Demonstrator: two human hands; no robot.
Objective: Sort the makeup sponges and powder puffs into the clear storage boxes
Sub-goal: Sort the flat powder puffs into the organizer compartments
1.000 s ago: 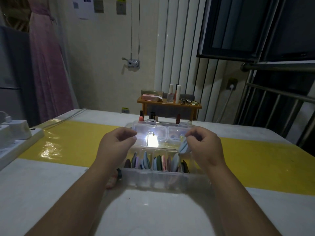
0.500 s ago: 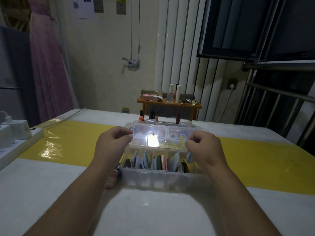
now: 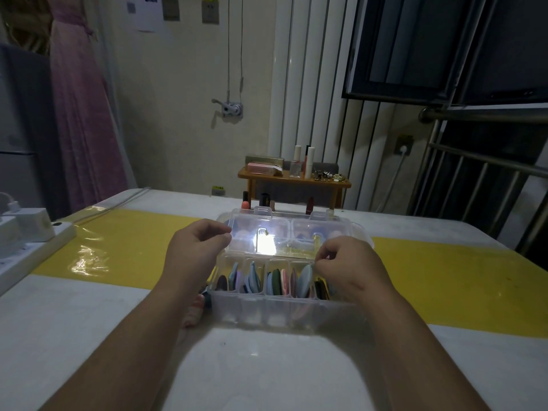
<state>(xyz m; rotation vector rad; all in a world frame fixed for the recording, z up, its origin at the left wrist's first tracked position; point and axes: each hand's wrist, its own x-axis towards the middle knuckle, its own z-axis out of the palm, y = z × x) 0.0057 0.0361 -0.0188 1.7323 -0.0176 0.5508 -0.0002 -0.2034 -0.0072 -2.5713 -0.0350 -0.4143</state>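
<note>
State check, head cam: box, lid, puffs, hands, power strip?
clear storage box: open, on table
lid: tilted back
puffs: on edge in compartments
left hand: fingers curled by lid's left edge, hold unclear
right hand: fingers curled at light blue puff, grip unclear
power strip: chargers plugged in

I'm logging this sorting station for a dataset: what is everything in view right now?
storage box: one, clear, lid open, table centre
puffs: many, blue, green, pink and dark, on edge in the box's compartments
table: one, white with a yellow band
power strip: one, white, table's left edge
wooden shelf: one, brown, far edge, bottles on top
dress: one, pink, hanging at left
left hand: one, fingers curled, at box's left end
right hand: one, fingers curled, over right compartments; grip unclear
</note>
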